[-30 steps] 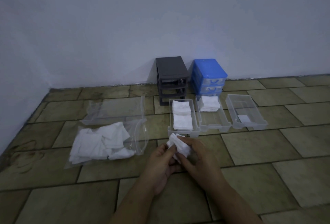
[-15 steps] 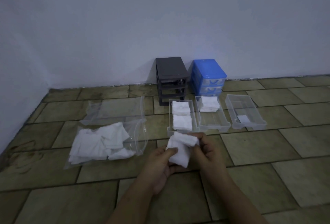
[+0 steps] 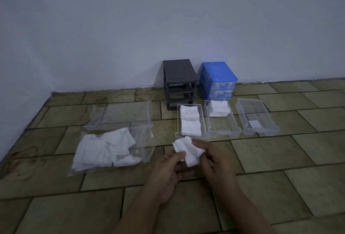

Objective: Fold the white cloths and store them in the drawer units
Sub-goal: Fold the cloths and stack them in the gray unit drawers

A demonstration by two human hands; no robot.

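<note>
Both my hands hold one small white cloth (image 3: pixel 188 151) above the floor, just in front of the drawers. My left hand (image 3: pixel 170 170) pinches its left part and my right hand (image 3: pixel 214 162) pinches its right part. Three clear drawers lie pulled out on the tiles: the left drawer (image 3: pixel 178 121) holds two stacks of folded cloths, the middle drawer (image 3: pixel 222 131) holds one stack at its far end, and the right drawer (image 3: pixel 267 131) has only a small label. Behind them stand a grey drawer unit (image 3: pixel 179 82) and a blue drawer unit (image 3: pixel 218 78).
A clear plastic bag (image 3: pixel 119 121) lies open on the floor to the left, with a heap of loose white cloths (image 3: pixel 104 149) in it. The white wall runs right behind the drawer units. Olive tiles cover the floor.
The cloth was bunched between my hands, then spread out and hung open; now it is partly folded over between my fingers. My hands stayed in about the same place.
</note>
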